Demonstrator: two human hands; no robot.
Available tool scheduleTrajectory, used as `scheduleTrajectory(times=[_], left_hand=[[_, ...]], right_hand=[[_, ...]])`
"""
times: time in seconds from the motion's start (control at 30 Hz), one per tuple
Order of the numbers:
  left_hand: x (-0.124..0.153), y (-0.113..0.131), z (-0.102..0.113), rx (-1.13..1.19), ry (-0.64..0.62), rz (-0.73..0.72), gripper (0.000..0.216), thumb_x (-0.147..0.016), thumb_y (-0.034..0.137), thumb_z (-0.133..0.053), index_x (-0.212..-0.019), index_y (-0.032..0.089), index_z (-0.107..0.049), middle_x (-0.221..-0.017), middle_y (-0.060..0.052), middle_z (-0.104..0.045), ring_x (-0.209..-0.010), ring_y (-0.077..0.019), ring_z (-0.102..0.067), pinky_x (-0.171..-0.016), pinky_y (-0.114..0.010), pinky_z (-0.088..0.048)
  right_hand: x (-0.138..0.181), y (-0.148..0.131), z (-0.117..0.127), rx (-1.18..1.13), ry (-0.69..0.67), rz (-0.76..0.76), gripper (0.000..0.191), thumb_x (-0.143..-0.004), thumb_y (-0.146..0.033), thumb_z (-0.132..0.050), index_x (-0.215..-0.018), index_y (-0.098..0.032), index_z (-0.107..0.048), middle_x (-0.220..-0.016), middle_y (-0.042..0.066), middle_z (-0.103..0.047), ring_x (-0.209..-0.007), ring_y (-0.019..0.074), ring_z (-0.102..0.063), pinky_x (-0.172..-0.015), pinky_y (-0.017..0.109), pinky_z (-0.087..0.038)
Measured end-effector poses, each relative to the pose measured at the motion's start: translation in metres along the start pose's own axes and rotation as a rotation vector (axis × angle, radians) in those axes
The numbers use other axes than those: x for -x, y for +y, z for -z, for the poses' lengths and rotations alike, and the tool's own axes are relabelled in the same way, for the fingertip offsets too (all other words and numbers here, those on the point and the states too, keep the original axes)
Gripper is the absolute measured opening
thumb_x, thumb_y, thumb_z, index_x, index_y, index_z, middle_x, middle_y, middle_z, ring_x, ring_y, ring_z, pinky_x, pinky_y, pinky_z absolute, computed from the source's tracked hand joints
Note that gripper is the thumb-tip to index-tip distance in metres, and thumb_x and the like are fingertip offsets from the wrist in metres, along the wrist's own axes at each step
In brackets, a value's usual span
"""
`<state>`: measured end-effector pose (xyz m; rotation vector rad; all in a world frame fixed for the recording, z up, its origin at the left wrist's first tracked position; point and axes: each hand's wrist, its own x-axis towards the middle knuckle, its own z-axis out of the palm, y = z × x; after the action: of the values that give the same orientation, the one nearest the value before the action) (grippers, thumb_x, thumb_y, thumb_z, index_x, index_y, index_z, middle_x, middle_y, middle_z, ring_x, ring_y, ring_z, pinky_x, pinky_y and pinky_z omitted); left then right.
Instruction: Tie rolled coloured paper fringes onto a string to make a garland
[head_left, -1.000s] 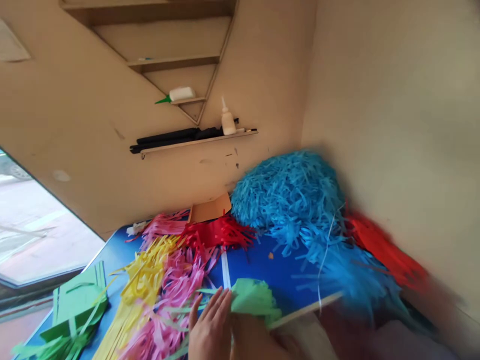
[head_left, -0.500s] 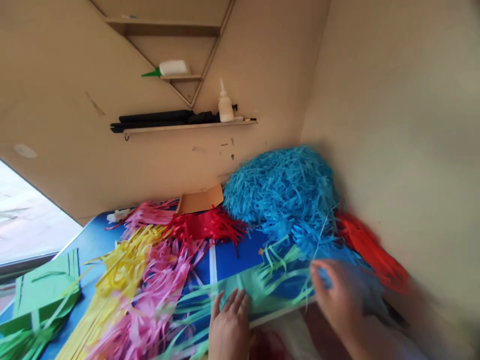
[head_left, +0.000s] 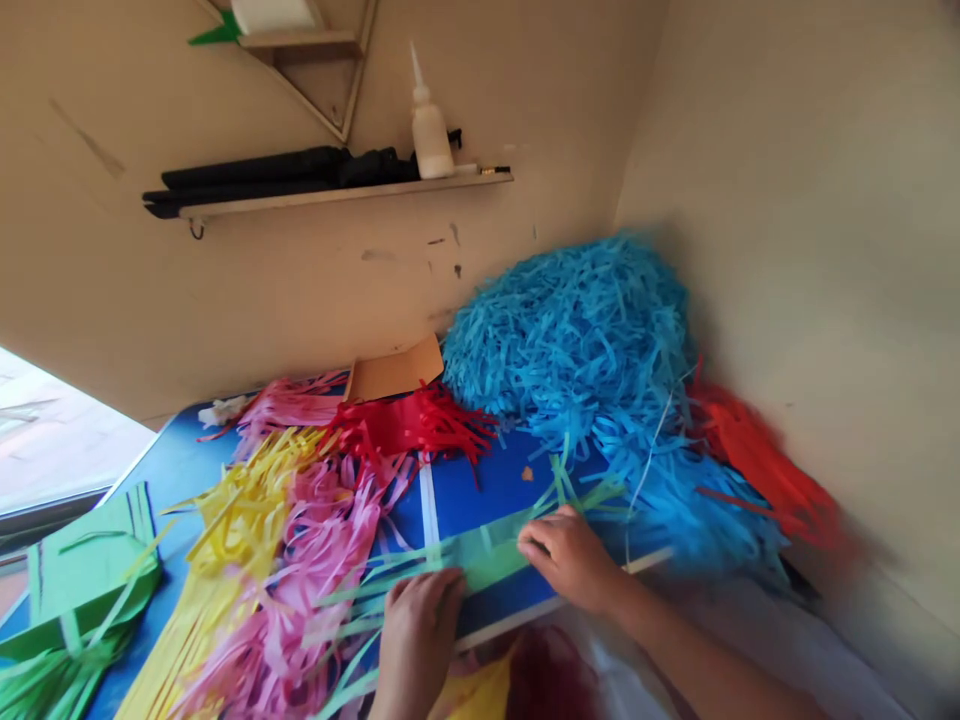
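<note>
On the table (head_left: 480,490), green paper (head_left: 491,550) lies between curled left fingers (head_left: 447,590) and curled right fingers (head_left: 537,542), grip unclear.

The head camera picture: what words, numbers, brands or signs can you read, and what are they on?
There is no writing I can read.
Standing bottle: no readable label.
Green fringed strip: no letters or numbers seen.
Light green sheet: dark lines, no readable words.
Tiny item at the right end of the shelf: too small to tell.

Two hands (head_left: 421,612) (head_left: 571,560), two bottles (head_left: 432,140) (head_left: 274,14)
</note>
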<state>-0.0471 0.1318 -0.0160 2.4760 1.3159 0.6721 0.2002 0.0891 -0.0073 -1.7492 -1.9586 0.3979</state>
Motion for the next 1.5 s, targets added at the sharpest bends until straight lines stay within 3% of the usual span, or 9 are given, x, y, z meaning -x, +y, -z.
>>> scheduleTrajectory(times=[0.17,0.47,0.83,0.97,1.03,1.1,1.17,1.27,1.5], left_hand=[[-0.027,0.017,0.002,-0.114,-0.16,0.259,0.021,-0.095,0.03,-0.051,-0.092,0.024,-0.071,-0.076,0.0,-0.078,-0.073,-0.0216,-0.072,-0.078,-0.034,-0.046],[-0.044,0.022,0.004,-0.228,-0.336,0.318,0.02,-0.096,0.028,-0.049,-0.086,0.022,-0.065,-0.078,-0.003,-0.077,-0.08,-0.0226,-0.073,-0.079,-0.033,-0.039],[-0.045,0.02,0.003,-0.25,-0.339,0.276,0.025,-0.097,0.03,-0.045,-0.084,0.021,-0.065,-0.071,-0.003,-0.074,-0.072,-0.0235,-0.071,-0.075,-0.035,-0.04],[-0.044,0.02,0.002,-0.3,-0.142,0.126,0.016,-0.093,0.025,-0.052,-0.1,0.021,-0.066,-0.098,-0.008,-0.073,-0.095,-0.0264,-0.066,-0.087,-0.041,-0.04],[-0.046,0.02,0.003,-0.311,-0.135,-0.058,0.02,-0.092,0.017,-0.053,-0.103,0.025,-0.067,-0.11,-0.008,-0.07,-0.103,-0.0261,-0.062,-0.094,-0.043,-0.038],[-0.05,0.021,0.006,-0.292,-0.271,-0.23,0.025,-0.091,0.011,-0.049,-0.098,0.026,-0.069,-0.104,-0.005,-0.07,-0.099,-0.0238,-0.062,-0.095,-0.042,-0.039],[-0.052,0.024,0.012,-0.282,-0.391,-0.315,0.026,-0.088,0.008,-0.048,-0.093,0.024,-0.069,-0.093,-0.004,-0.07,-0.092,-0.0222,-0.062,-0.098,-0.044,-0.038],[-0.052,0.032,0.021,-0.271,-0.422,-0.317,0.025,-0.079,0.011,-0.055,-0.098,0.022,-0.068,-0.095,-0.005,-0.069,-0.094,-0.0237,-0.062,-0.111,-0.053,-0.026],[-0.046,0.03,0.017,-0.326,-0.348,-0.258,0.035,-0.082,0.003,-0.045,-0.098,0.022,-0.07,-0.096,-0.006,-0.071,-0.094,-0.0231,-0.066,-0.115,-0.057,-0.018]], right_hand=[[-0.015,-0.01,-0.007,0.176,0.013,-0.148,0.016,-0.092,-0.023,-0.059,-0.078,-0.02,-0.066,-0.08,0.001,-0.072,-0.077,0.0161,-0.065,-0.074,0.029,-0.031],[-0.023,-0.006,-0.01,0.186,-0.016,-0.282,0.011,-0.088,-0.026,-0.061,-0.08,-0.023,-0.067,-0.082,-0.001,-0.073,-0.075,0.0163,-0.066,-0.065,0.028,-0.032],[-0.025,-0.006,-0.009,0.199,-0.038,-0.282,0.008,-0.087,-0.026,-0.062,-0.08,-0.023,-0.067,-0.082,0.001,-0.074,-0.072,0.0169,-0.065,-0.062,0.028,-0.032],[-0.026,-0.002,0.0,0.286,-0.004,-0.307,0.006,-0.088,-0.027,-0.064,-0.084,-0.022,-0.064,-0.081,0.002,-0.071,-0.072,0.0182,-0.063,-0.067,0.03,-0.033],[-0.026,-0.001,0.006,0.352,0.065,-0.258,0.006,-0.088,-0.026,-0.064,-0.091,-0.021,-0.063,-0.09,0.005,-0.07,-0.083,0.0226,-0.062,-0.076,0.034,-0.034],[-0.023,-0.001,0.01,0.383,0.112,-0.122,0.006,-0.091,-0.02,-0.059,-0.096,-0.02,-0.062,-0.102,0.008,-0.068,-0.096,0.026,-0.059,-0.085,0.039,-0.032],[-0.018,-0.004,0.011,0.328,0.043,0.109,0.014,-0.091,-0.013,-0.052,-0.097,-0.02,-0.062,-0.106,0.008,-0.067,-0.099,0.0247,-0.057,-0.09,0.041,-0.03],[-0.011,-0.011,0.009,0.175,-0.14,0.392,0.025,-0.082,-0.015,-0.056,-0.107,-0.018,-0.06,-0.108,0.009,-0.067,-0.097,0.0234,-0.056,-0.095,0.04,-0.029],[-0.019,-0.002,0.003,0.083,-0.174,0.302,0.037,-0.072,-0.011,-0.054,-0.109,-0.016,-0.06,-0.107,0.008,-0.068,-0.099,0.0232,-0.058,-0.091,0.039,-0.029]])
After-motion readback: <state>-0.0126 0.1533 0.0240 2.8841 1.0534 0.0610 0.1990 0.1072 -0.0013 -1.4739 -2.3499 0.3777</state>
